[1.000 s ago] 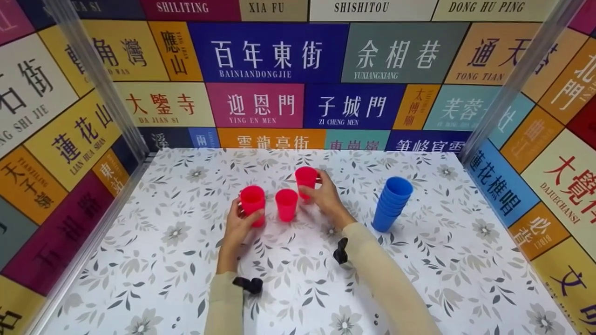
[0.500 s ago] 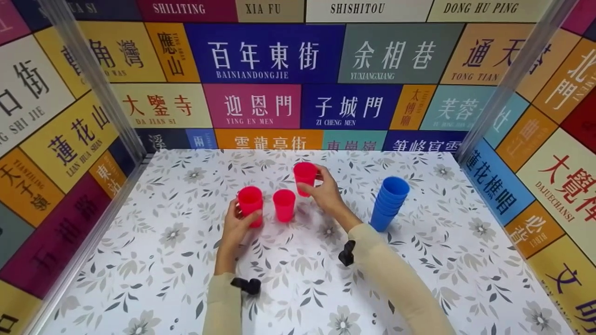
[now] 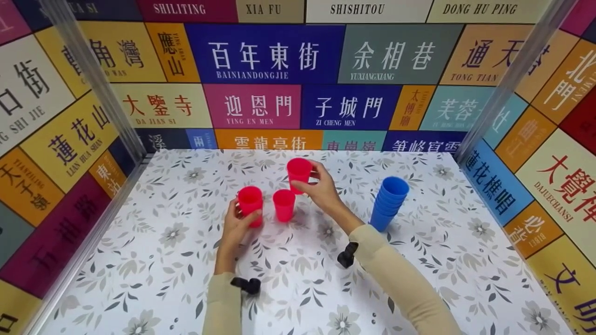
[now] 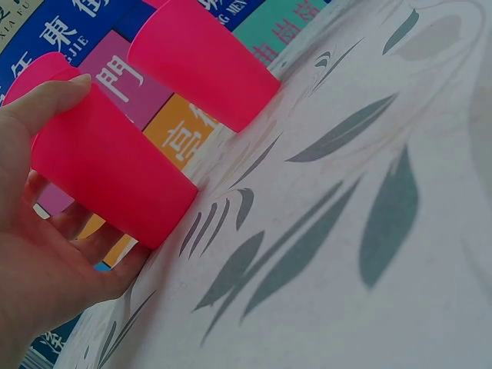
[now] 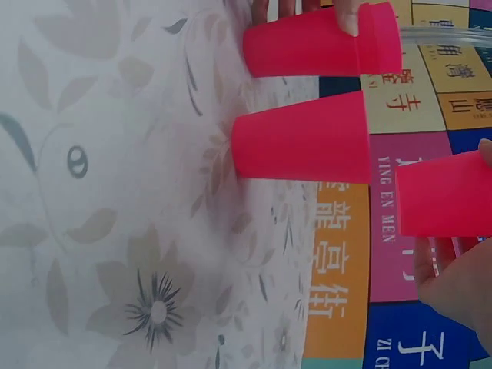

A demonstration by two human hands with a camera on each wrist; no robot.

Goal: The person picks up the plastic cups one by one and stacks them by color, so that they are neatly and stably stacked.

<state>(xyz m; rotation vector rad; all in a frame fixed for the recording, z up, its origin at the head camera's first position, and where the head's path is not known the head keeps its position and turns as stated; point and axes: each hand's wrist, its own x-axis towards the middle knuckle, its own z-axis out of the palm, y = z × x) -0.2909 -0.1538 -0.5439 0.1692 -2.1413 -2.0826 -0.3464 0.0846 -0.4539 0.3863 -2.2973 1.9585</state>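
My left hand (image 3: 236, 231) grips a pinkish-red plastic cup (image 3: 250, 199) standing upright on the table; a second edge below its rim in the right wrist view looks like one cup nested in another. Just right of it, a single red cup (image 3: 284, 206) stands mouth up, touched by neither hand. My right hand (image 3: 324, 188) holds another red cup (image 3: 299, 170) upright between thumb and fingers. In the right wrist view this held cup (image 5: 442, 196) is up in the air, its base beyond the rim level of the middle cup (image 5: 304, 142).
A leaning-looking stack of several nested blue cups (image 3: 390, 203) stands to the right of my right hand. The table (image 3: 288, 279) has a white floral cover. Walls with coloured sign panels (image 3: 265, 53) close off the back and both sides.
My right hand has raised its red cup and brought it left, close to the middle cup. The left hand and its cup stay in place; the head view has shifted slightly.
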